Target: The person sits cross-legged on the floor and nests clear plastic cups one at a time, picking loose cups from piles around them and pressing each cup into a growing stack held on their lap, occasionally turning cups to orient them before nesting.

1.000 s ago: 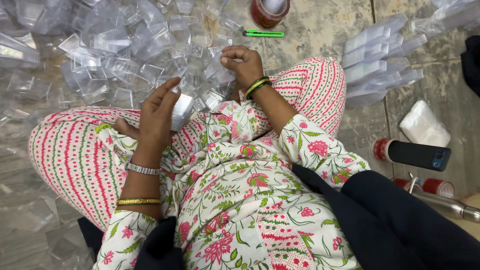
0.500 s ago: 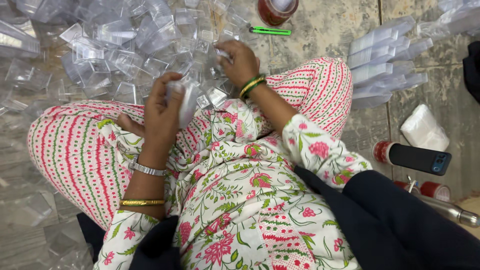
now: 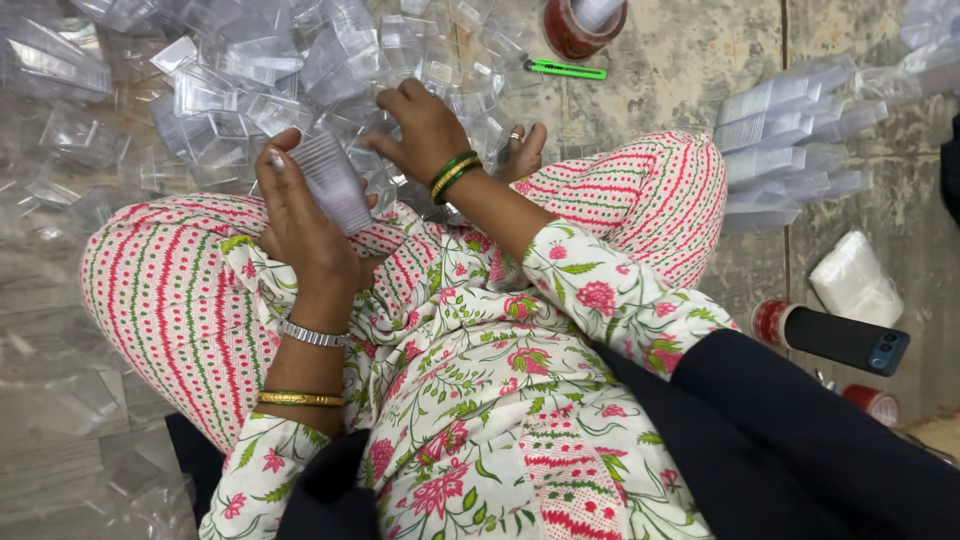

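I sit cross-legged on the floor in striped trousers and a floral top. My left hand (image 3: 300, 225) grips a stack of clear plastic cups (image 3: 332, 182), held tilted above my left knee. My right hand (image 3: 425, 130) reaches forward into the heap of loose clear plastic cups (image 3: 250, 80) on the floor, its fingers curled down among them; whether they hold one I cannot tell. Green and gold bangles sit on my right wrist; a silver watch and a gold bangle are on the left.
Rows of stacked clear cups (image 3: 790, 140) lie to the right of my knee. A green box cutter (image 3: 566, 69) and a brown tape roll (image 3: 585, 22) lie ahead. A dark phone (image 3: 845, 338), a white plastic packet (image 3: 852, 280) and red-capped items (image 3: 872, 400) rest at right.
My left hand has lifted the cup stack up and slightly left. My right hand has moved forward and left, further into the loose cups.
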Available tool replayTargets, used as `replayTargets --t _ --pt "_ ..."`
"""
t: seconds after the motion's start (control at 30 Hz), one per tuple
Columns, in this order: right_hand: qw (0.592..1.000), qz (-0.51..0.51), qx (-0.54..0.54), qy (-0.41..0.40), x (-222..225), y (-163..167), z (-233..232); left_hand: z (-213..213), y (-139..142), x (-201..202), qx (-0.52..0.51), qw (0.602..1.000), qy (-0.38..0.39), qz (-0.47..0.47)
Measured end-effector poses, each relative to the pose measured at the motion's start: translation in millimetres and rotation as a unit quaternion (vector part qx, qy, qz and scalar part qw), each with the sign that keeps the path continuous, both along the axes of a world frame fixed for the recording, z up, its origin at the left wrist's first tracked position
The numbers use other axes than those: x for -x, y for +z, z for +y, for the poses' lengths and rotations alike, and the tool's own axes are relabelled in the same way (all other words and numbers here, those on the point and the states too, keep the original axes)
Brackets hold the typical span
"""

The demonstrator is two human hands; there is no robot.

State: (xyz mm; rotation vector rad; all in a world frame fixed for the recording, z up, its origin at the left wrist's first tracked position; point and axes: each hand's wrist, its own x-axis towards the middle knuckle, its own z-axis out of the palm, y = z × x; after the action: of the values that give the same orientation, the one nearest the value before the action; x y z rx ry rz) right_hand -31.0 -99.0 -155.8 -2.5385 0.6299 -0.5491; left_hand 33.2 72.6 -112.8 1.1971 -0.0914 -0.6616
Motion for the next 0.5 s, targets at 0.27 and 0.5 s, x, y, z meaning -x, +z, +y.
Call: replayTargets --t 0.27,0.5 --pt "0.906 -0.077 -0.374 -0.182 39.5 -9.2 -58.8 0.9 -6.4 1.0 -0.017 1.0 -0.002 0.006" --pt "0.829 -0.054 -0.546 -0.111 77.1 -13.3 -28.2 1.0 -12.2 -1.5 0.005 0.999 0.01 0.037"
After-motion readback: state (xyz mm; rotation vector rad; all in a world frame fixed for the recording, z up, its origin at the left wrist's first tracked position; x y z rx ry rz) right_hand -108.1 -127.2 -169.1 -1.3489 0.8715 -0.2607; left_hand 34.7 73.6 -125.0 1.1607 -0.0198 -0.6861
